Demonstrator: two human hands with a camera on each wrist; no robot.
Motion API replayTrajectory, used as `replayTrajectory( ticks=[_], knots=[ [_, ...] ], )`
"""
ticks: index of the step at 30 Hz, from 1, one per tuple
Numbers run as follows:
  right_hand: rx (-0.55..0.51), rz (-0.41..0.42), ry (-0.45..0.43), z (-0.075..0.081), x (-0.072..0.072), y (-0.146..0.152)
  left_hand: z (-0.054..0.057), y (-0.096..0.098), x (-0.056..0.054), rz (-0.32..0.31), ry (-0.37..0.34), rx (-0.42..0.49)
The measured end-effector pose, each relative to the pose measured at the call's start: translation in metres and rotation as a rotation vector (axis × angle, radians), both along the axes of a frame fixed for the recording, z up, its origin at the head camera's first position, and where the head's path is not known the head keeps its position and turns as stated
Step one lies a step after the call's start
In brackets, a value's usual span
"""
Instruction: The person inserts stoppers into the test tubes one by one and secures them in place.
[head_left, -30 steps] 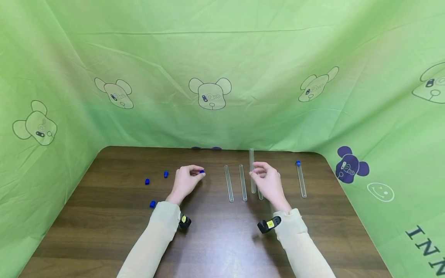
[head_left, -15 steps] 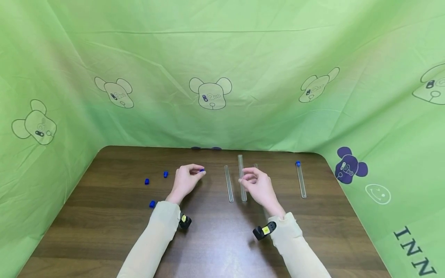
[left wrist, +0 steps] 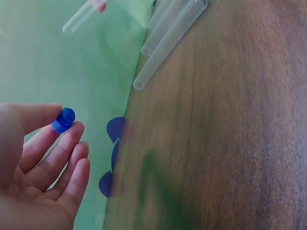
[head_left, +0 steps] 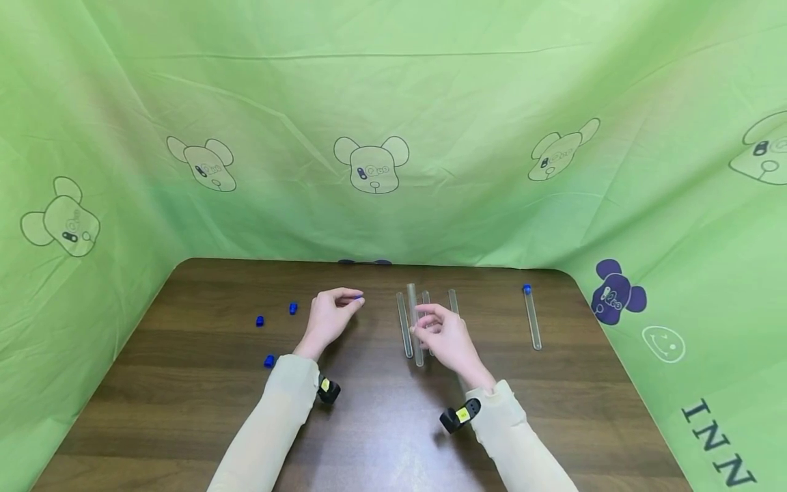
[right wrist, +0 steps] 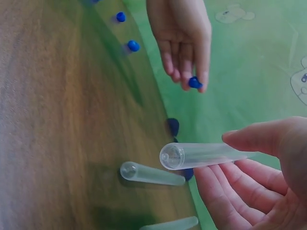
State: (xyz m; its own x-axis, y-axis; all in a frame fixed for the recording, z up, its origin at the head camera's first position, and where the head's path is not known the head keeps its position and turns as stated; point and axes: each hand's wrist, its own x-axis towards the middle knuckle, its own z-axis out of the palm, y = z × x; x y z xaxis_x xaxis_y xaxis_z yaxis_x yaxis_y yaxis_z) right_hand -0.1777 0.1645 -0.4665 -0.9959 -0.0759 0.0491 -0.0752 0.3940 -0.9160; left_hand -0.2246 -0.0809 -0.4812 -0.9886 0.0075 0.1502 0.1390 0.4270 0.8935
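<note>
Between thumb and fingertips my left hand pinches a small blue ribbed cap, its narrower plug end showing in the left wrist view. My right hand pinches a clear test tube around its middle. The tube stands nearly upright above the table, its rounded bottom toward the camera in the right wrist view. Beneath and beside it lie several uncapped tubes, one to its left and one partly behind the right hand. A gap separates the held cap from the held tube.
At the right lies a tube with a blue cap on it. Loose blue caps lie on the left of the brown wooden table. Green printed cloth hangs behind and along both sides.
My right hand has carried the upright tube leftward, across the tubes lying on the table, closer to my left hand. The left hand stays almost still with the cap.
</note>
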Motion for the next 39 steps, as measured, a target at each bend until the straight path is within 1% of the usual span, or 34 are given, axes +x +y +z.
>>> replayTrajectory(
  ticks=[6, 14, 20, 29, 34, 39],
  knots=[
    [-0.013, 0.03, -0.01, -0.001, 0.005, -0.008, 0.003, 0.001, 0.001, -0.011, 0.021, 0.035],
    [-0.049, 0.079, -0.042, -0.006, 0.008, -0.016, 0.002, 0.004, -0.001, -0.02, 0.02, 0.082],
    [-0.051, 0.121, -0.057, -0.009, 0.008, -0.019, 0.004, 0.006, 0.0, -0.031, 0.006, 0.102],
    [-0.081, 0.155, -0.081, -0.014, 0.011, -0.023, 0.007, 0.009, 0.0, -0.029, 0.023, 0.12],
    [-0.103, 0.176, -0.087, -0.015, 0.013, -0.026, 0.007, 0.012, 0.001, -0.043, 0.026, 0.138],
    [-0.119, 0.181, -0.097, -0.015, 0.015, -0.031, 0.008, 0.015, 0.001, -0.053, 0.019, 0.148]
  ],
)
